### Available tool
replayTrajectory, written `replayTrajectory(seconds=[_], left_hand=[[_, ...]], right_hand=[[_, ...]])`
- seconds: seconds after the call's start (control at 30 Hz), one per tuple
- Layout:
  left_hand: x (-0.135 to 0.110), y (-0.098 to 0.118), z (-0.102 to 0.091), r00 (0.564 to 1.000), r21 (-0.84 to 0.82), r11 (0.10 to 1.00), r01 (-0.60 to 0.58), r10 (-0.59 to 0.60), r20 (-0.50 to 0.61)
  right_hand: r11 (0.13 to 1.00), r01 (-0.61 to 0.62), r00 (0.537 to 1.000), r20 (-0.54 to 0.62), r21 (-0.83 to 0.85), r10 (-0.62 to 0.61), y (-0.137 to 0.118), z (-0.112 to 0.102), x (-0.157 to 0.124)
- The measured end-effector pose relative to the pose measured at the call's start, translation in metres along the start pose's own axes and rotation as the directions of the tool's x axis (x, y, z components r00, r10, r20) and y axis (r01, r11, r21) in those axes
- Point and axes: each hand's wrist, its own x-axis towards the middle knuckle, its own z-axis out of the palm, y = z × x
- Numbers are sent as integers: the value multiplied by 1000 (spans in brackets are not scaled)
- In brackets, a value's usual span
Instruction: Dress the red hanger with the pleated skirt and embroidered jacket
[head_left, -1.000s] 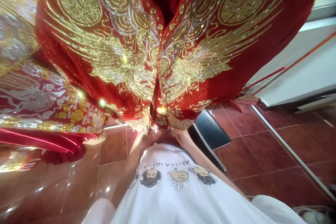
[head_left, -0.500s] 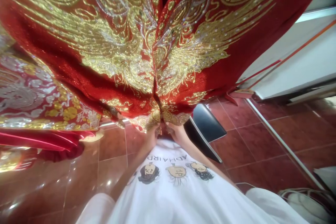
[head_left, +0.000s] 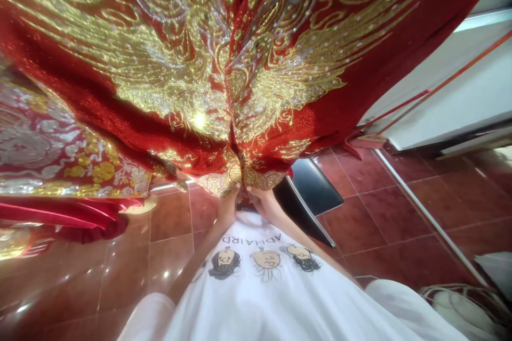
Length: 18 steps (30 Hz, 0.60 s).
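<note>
A red jacket (head_left: 276, 133) with gold and silver embroidery hangs in front of me and fills the upper view. Its two front edges run down the middle and come close together near the hem. My left hand (head_left: 228, 203) grips the hem just left of the front opening, thumb on top of the cloth. On the other side of the opening, my right hand (head_left: 264, 200) pinches the opposite hem corner. The fingers under the cloth are hidden. Both hands are close together, right in front of my white T-shirt (head_left: 256, 298).
Another embroidered red garment (head_left: 64, 154) hangs at left, above pink-red cloth (head_left: 68, 213). Behind the jacket stands a black seat or case (head_left: 316, 186) on the red tiled floor (head_left: 384, 218). White panels (head_left: 448, 85) with an orange-red bar are at right. Coiled cables (head_left: 456, 293) lie lower right.
The hands and jacket hem have shifted slightly left and up in view. Both hands keep their hold on the hem corners, and a bright glint now shows on the gold embroidery.
</note>
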Motion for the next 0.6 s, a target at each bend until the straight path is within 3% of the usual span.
replayTrajectory(seconds=[0.3, 0.6], left_hand=[[4, -3, -1, 1000, 4, 1000, -6, 5, 9], [7, -9, -9, 992, 58, 992, -109, 112, -56]], right_hand=[[999, 47, 998, -46, 7, -47, 1, 1, 1], [999, 44, 995, -94, 7, -44, 1, 6, 0]])
